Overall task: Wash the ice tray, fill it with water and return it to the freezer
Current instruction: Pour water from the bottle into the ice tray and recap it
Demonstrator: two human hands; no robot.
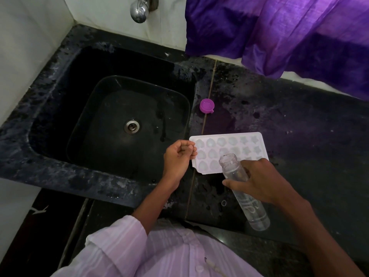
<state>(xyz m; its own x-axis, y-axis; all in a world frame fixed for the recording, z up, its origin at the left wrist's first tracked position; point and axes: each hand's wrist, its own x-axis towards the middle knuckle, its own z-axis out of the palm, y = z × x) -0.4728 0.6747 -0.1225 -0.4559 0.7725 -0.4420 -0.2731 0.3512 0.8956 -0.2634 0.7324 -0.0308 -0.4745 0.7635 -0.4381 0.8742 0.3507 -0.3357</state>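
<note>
A white ice tray with several shaped cells lies on the black counter just right of the sink. My left hand pinches the tray's left edge, fingers curled. My right hand grips a clear plastic bottle, uncapped, tilted with its open mouth over the tray's near row. A little water sits in the bottle's lower end. Part of the tray's near right corner is hidden behind the bottle and my right hand.
A purple bottle cap rests on the counter beyond the tray. The black sink with a steel drain lies left, under a chrome tap. A purple curtain hangs at the back right.
</note>
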